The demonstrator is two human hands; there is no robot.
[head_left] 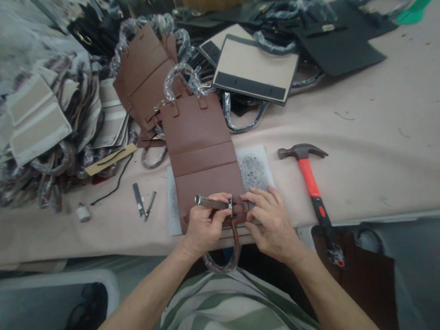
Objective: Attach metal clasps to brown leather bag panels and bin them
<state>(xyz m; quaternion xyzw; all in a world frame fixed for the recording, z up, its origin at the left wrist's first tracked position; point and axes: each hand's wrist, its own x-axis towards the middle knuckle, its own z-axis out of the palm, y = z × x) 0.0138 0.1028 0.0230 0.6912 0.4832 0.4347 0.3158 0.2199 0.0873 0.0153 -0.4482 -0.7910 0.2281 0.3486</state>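
Note:
A brown leather bag panel (206, 146) lies flat over a white board (259, 165) with a dark worn patch. Plastic-wrapped handles show at both ends of it; the near handle (236, 244) hangs over the table edge. My left hand (207, 224) is closed around a metal punch-like rod (210, 202), held slantwise with its tip by the near handle's tab. Pressed to the panel's near right corner is my right hand (271, 222), fingers bent around the tab; whether it pinches anything small is hidden. Right of it rests a claw hammer (309, 178) with a red and black grip.
Two small metal tools (143, 202) and a white spool (83, 213) lie at the left. Beyond are piled beige-lined pieces (41, 116), more brown panels (143, 71) and black bag panels (341, 45). Another brown bag piece (367, 286) sits below the table edge at right.

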